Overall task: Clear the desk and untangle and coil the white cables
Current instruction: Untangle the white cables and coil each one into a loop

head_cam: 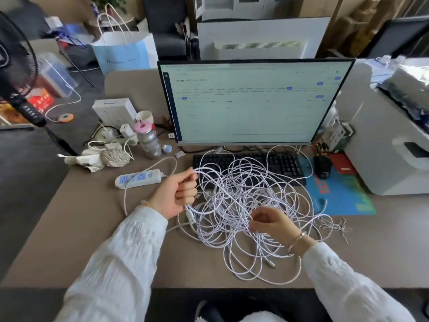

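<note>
Grip first: L hand is curled tight round a bunch of cable strands, fist raised just above the table, w/ a plug end hanging below it. R hand is pinched, fingertips together on a strand or two at the near-right part of the pile; wrist carries a thin bracelet. Both sleeves are white.

The cables are seen as one big loose white tangle at table centre, spread from the near edge up over the keyboard, so most keys are covered. Frayed ends are splayed on the table right of the pile, beside the mat.

Around, largest first: monitor stands behind the keyboard, screen lit, text too blurred to be read. Printer is set at the right. Fan is seen far left, off the table. Paper bag stands on the floor behind; its print can't be made out. White box, bottle w/ pink cap and a clutter of chargers lie at back left. Power strip lies just left of the L hand, its cord looped round. Mouse sits on the blue mat.
</note>
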The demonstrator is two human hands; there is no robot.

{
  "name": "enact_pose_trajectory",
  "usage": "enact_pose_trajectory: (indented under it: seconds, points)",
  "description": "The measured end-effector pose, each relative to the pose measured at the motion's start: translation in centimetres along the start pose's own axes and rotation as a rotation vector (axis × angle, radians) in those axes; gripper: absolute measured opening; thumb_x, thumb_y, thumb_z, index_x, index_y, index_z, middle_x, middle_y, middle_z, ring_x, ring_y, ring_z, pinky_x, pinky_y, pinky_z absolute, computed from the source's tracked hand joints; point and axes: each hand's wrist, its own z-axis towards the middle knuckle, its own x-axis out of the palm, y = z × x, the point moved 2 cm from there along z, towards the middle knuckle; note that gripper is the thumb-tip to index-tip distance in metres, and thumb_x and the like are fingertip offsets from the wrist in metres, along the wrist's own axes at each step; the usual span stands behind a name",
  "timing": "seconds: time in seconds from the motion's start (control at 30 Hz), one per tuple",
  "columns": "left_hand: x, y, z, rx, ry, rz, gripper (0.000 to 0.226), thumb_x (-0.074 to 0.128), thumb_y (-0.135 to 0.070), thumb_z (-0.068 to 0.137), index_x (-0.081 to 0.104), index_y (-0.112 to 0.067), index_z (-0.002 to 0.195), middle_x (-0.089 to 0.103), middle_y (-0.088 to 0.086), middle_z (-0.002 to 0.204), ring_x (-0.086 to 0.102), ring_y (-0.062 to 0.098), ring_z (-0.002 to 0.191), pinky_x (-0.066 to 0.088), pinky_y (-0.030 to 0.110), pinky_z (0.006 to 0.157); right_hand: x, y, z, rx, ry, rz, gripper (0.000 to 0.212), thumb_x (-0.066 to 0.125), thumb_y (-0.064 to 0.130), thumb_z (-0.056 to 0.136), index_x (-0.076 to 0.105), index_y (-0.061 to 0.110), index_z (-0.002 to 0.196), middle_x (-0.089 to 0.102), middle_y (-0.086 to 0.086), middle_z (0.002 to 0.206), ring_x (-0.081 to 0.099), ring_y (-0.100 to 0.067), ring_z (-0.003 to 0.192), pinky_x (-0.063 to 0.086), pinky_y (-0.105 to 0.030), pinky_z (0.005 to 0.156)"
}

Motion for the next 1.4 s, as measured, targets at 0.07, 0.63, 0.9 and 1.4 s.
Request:
enact_pose_trajectory:
  seconds: [0.07,0.63,0.9,1.4]
  points:
    - [0.0,-0.7,-0.6,0.045,-0.009,-0.011,0.024,0.046,-0.028,0.091,0.046,-0.015,0.072,0.022,-0.010,0.043,0.007,0.005,0.041,0.012,0.016,0.031,1.0,-0.7,0.6,-0.009,0.011,-0.133,0.011,0.070,0.000,0.082,0.064,0.007,0.087,0.071,-0.008,0.080,0.067,-0.020,0.072,0.057,-0.026,0.074]
    - [1.1,-3.4,-0.6,0.280,-0.001,-0.013,0.035,0.038,-0.030,0.100,0.048,-0.013,0.071,0.024,-0.007,0.043,0.023,0.005,0.034,0.021,0.017,0.030,2.1,11.1,-1.4,-0.274,-0.455,-0.717,0.017,0.053,0.012,0.096,0.063,0.008,0.084,0.068,-0.002,0.070,0.062,-0.013,0.060,0.053,-0.027,0.060]
    - [3.1,-1.9,-0.2,0.277,-0.042,0.289,0.036,0.041,-0.028,0.102,0.053,-0.010,0.073,0.049,0.003,0.054,0.048,0.014,0.048,0.048,0.025,0.046,5.5,14.7,-2.0,-0.373,-0.160,-0.897,0.024,0.045,0.025,0.099,0.062,0.008,0.095,0.066,-0.005,0.087,0.061,-0.027,0.080,0.051,-0.040,0.074]
    - [4.4,-0.5,-0.6,-0.405,0.235,0.273,0.036,0.043,-0.029,0.089,0.054,-0.012,0.059,0.028,-0.008,0.039,0.026,0.000,0.027,0.012,0.013,0.026,1.1,15.3,-0.6,-0.496,-0.164,-0.622,0.005,0.075,0.023,0.081,0.070,0.021,0.081,0.066,0.014,0.071,0.062,-0.012,0.063,0.050,-0.022,0.063]
